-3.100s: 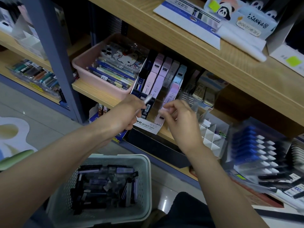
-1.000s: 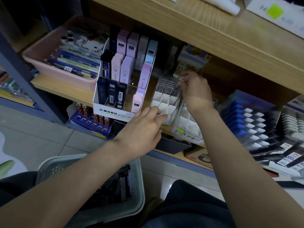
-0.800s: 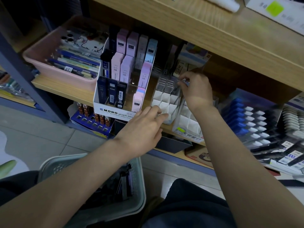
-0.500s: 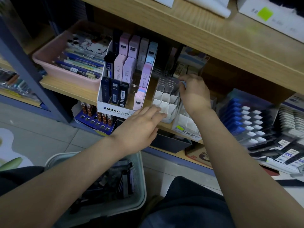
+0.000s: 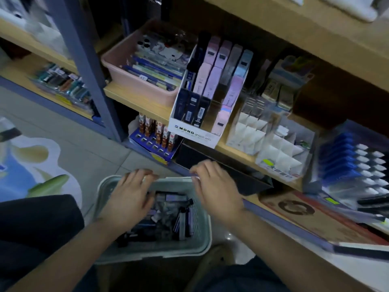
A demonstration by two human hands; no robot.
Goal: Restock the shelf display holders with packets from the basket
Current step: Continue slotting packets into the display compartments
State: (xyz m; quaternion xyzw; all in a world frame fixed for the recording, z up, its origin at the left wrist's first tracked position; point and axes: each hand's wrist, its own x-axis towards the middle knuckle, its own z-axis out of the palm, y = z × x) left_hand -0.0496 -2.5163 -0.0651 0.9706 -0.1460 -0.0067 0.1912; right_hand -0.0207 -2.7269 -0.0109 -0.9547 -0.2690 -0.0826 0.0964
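Note:
A pale green basket (image 5: 202,247) sits on the floor below me with several dark and purple packets (image 5: 181,220) inside. My left hand (image 5: 131,199) hovers over the basket's left half, fingers spread and holding nothing. My right hand (image 5: 216,190) is above the basket's far right rim, fingers loosely bent, nothing visibly held. On the shelf above stands the white MONO display holder (image 5: 195,133), partly filled with pink, lilac and dark packets. Right of it sit clear divided holders (image 5: 271,144) with empty white compartments.
A pink tray (image 5: 134,79) of stationery stands left of the MONO holder. A blue box of brown-capped items (image 5: 155,142) sits on the lower shelf. Blue and white packets (image 5: 355,163) fill a rack at right. A grey shelf post (image 5: 88,60) rises at left.
Both hands have left the shelf holders and dropped down to the basket. The view has tilted down, so the basket now fills the lower middle.

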